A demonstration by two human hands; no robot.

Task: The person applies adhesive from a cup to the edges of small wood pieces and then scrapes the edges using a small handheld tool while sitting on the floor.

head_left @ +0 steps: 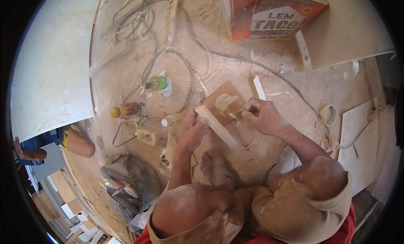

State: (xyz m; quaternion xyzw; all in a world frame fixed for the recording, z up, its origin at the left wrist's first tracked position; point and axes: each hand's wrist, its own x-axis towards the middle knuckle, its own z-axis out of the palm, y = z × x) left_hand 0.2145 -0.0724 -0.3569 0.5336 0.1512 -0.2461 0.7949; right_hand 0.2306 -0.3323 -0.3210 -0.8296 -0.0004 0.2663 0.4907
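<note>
My left hand [194, 132] is closed around a pale wooden strip [219, 128], held tilted with its thumb on the upper face. Below and beyond the strip lies a small brown board [219, 94] with a smear of cream-coloured paste [226, 102] on it. My right hand [264, 117] is at the board's right edge, fingers pinched together beside the paste. Whatever sits between those fingertips is too small to make out. Just beyond the right knuckles a narrow white strip [259, 88] stands out against the dusty floor.
A red can [273, 21] stands at the far right. Nearby are a roll of tape [328, 115], a green-wrapped container [156, 83], a yellow-capped bottle [126, 110], a power socket block [147, 136] and a dark bag [141, 176]. Cables [248, 60] cross the floor. Another person's leg [80, 142] shows at left.
</note>
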